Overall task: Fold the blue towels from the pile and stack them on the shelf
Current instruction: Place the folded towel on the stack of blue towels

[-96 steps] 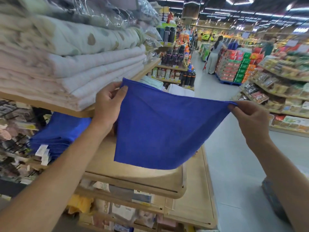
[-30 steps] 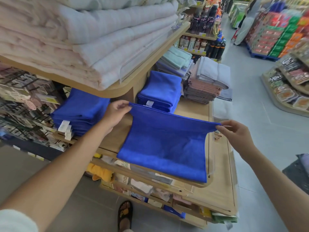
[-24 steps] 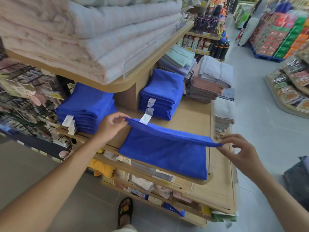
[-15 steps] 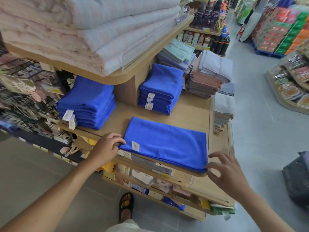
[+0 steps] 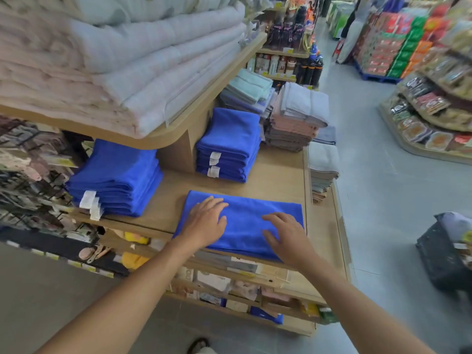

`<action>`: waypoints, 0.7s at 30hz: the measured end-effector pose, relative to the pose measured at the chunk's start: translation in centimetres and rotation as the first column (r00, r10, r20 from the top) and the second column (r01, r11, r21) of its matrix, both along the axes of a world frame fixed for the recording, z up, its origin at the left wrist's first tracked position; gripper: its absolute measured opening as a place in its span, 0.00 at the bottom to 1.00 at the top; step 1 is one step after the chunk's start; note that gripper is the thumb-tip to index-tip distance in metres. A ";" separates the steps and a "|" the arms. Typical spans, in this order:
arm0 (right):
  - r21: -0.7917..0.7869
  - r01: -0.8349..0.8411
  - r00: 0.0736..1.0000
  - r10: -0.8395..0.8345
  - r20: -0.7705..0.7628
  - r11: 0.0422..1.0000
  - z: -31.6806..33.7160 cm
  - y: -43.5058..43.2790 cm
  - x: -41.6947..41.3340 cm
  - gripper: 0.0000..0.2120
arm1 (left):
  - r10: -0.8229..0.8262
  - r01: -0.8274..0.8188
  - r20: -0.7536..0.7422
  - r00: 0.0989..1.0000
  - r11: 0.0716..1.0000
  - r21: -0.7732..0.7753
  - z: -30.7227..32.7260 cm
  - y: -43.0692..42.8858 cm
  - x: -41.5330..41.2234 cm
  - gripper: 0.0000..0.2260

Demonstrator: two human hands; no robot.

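A blue towel (image 5: 245, 223), folded into a long rectangle, lies flat at the front edge of the wooden shelf (image 5: 278, 180). My left hand (image 5: 208, 222) rests on its left half with fingers spread. My right hand (image 5: 286, 235) lies flat on its right half, fingers straight. Two stacks of folded blue towels stand behind: one at the left (image 5: 115, 180) and one further back in the middle (image 5: 228, 144), both with white tags showing.
An upper shelf with thick pale blankets (image 5: 122, 60) overhangs on the left. Grey and pink folded towels (image 5: 298, 116) stand at the back right. A black basket (image 5: 447, 254) sits on the aisle floor to the right. Lower shelves hold packaged goods.
The towel was held up between both hands, then lowered and folded onto the shelf. Both hands have let go of its corners and now lie flat on top of it.
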State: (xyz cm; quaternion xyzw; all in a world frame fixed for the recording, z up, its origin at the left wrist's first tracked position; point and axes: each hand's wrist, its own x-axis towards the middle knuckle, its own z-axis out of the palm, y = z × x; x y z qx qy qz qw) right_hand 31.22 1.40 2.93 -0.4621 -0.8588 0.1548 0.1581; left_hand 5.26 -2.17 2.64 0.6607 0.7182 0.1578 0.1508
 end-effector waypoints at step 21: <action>-0.039 0.517 0.834 -0.493 0.248 0.855 -2.7 1.1 -4.2 0.33 | -0.181 0.174 -0.286 0.941 0.983 -0.051 -5.1 2.9 -4.2 0.36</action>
